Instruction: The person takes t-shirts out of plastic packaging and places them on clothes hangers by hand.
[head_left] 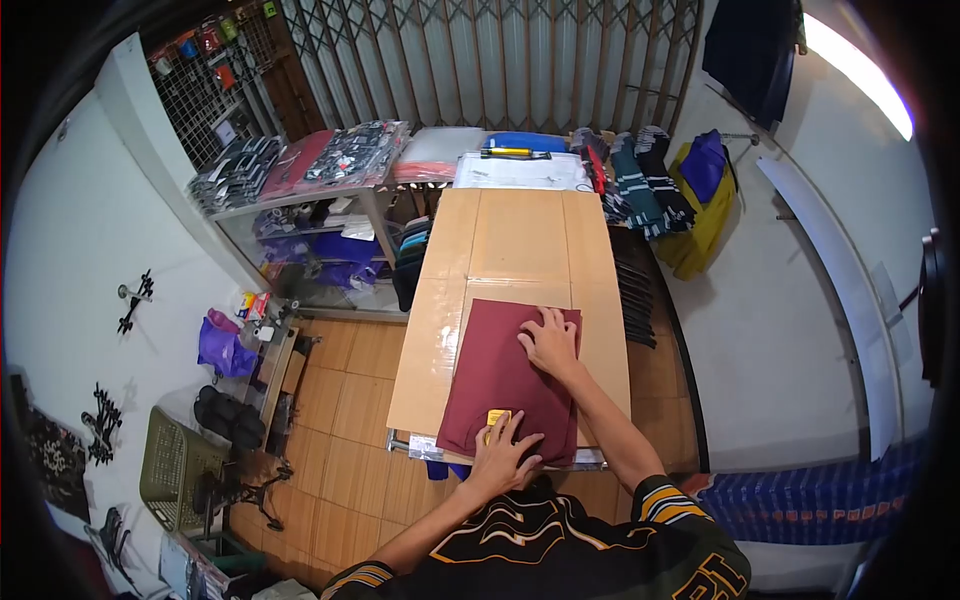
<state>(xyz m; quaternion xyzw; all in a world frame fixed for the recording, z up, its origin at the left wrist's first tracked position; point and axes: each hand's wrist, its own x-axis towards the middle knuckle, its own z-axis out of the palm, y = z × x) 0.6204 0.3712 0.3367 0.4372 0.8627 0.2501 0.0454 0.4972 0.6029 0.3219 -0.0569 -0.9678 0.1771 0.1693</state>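
Note:
A folded maroon shirt point(490, 360) lies on a cardboard-topped table point(520, 235), its neckline toward me. By the collar a small yellow label point(497, 415) shows, partly covered by fingers. My left hand point(503, 458) rests on the collar end, fingers spread over the cloth beside the label. Farther up, near the shirt's right edge, my right hand point(551, 345) presses on the fabric with its fingers apart and slightly bent. Neither hand grips anything that I can see.
Beyond the table's far end are a white sheet point(520, 173) and a clipboard-like item point(515, 154). A glass case point(330, 235) with packaged clothes stands at the back left. Hanging garments point(640, 185) line the right. A green plastic basket point(178, 465) is at the lower left.

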